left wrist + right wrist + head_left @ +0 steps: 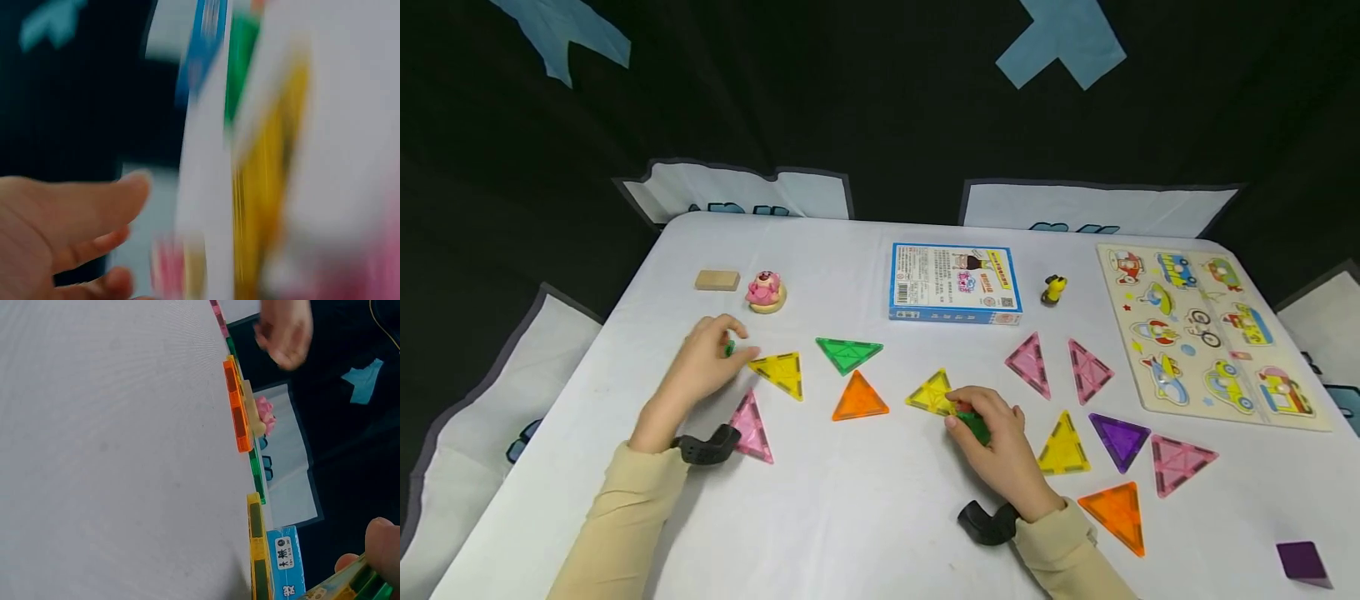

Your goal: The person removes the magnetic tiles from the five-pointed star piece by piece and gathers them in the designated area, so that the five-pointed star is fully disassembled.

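Observation:
My right hand (996, 437) pinches a green translucent tile (976, 427) with a small patch of red by the fingertips; its far edge looks printed in the right wrist view (375, 590). Just beyond those fingertips lies a yellow triangular tile (929, 393). My left hand (703, 358) hovers at the left with loosely bent fingers, holding nothing. A bit of green tile (729, 348) shows between its thumb and fingers, low at table level. The thumb overlaps the corner of a yellow triangular tile (781, 374), and a pink triangle (752, 427) lies near the wrist.
Between the hands lie a green triangle (848, 354) and an orange triangle (860, 398). Behind stand a blue box (955, 283), a pink figurine (765, 292), a wooden block (717, 280) and a yellow-black figurine (1054, 289). Several triangles and a picture puzzle board (1180, 354) are at right.

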Demonstrator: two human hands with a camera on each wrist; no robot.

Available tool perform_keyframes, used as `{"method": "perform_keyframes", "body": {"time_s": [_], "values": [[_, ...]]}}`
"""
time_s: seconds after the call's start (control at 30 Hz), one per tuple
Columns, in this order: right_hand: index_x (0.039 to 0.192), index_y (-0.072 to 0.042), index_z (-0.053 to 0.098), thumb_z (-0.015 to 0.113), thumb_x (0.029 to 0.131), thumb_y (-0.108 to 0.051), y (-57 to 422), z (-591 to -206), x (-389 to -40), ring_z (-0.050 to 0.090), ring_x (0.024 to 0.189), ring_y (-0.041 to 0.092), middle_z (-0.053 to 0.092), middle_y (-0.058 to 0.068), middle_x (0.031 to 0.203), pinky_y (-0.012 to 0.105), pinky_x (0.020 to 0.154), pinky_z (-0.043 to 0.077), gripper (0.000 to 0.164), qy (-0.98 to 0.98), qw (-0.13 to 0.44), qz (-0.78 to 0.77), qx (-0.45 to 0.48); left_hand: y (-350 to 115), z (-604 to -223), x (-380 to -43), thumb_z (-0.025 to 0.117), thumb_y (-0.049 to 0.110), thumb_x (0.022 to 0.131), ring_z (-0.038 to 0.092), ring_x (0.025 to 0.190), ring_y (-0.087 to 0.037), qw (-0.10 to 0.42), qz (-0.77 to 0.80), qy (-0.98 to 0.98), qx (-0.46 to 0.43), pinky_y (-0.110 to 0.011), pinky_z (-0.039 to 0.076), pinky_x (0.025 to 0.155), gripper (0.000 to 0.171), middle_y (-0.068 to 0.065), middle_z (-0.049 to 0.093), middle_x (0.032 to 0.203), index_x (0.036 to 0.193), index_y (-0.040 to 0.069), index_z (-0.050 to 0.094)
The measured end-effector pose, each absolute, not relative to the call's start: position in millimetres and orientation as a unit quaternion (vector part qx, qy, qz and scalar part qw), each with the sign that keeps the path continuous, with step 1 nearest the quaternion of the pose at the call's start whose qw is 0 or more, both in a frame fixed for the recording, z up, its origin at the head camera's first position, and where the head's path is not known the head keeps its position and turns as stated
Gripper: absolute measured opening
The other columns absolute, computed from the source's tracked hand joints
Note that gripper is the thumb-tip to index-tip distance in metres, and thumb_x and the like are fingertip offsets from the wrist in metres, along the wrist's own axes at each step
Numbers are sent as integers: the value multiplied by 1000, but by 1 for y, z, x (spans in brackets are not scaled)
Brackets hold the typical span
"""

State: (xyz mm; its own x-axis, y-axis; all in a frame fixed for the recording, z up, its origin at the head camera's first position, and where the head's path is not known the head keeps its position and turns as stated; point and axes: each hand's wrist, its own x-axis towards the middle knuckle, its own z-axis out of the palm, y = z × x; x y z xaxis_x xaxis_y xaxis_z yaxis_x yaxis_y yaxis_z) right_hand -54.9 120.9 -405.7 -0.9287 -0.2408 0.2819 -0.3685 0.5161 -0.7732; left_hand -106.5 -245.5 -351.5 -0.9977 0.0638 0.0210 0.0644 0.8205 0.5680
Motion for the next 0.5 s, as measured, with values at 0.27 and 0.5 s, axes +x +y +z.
{"method": "perform_keyframes", "body": {"time_s": [0.27,0.5], "values": [[112,-15,60,62,86,-19,123,-407,-56,48,109,21,54,2,115,67,90,8,26,-871,71,455,173,-108,-354,-131,77,30,71,47,84,-14,-179,-210,-917,-288,-34,33,77,70,-2,54,99,132,19,45],[112,-15,60,63,86,-19,122,-408,-57,48,110,23,54,3,115,69,89,8,26,-872,71,454,171,-61,-371,-158,81,26,66,45,68,-13,-235,-152,-891,-357,-31,27,68,67,4,53,76,125,22,50]]}}
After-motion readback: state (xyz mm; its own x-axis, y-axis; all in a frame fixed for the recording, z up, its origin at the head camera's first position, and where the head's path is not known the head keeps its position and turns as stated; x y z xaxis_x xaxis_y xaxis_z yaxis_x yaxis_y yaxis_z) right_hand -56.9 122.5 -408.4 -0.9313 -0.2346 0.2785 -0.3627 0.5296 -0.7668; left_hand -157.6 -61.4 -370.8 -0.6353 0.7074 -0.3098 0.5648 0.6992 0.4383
